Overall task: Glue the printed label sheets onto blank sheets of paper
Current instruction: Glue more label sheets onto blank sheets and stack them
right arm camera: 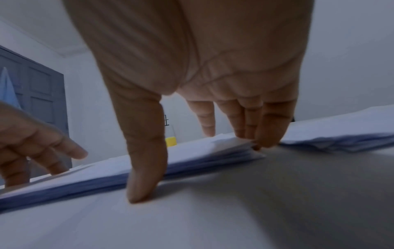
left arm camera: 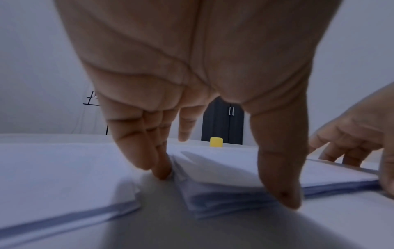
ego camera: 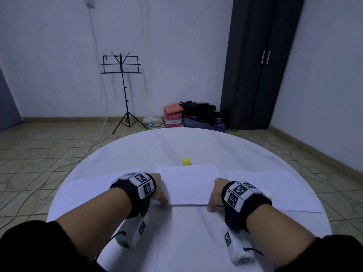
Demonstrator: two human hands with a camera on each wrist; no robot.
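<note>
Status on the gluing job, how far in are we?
Early. Done: three paper stacks laid out on the table; no glued sheet is visible. In hand: left hand and right hand hold the near corners of the middle stack, squaring or lifting it. Left: all gluing; the yellow-capped glue stands untouched behind the stack.

No legible text is found. Black-and-white square coded markers are seen on the black wrist bands (ego camera: pixel 141 185), but they carry no readable characters. Print on the pink and white cardboard boxes (ego camera: pixel 172 119) by the far wall is too small and blurred to be read.
</note>
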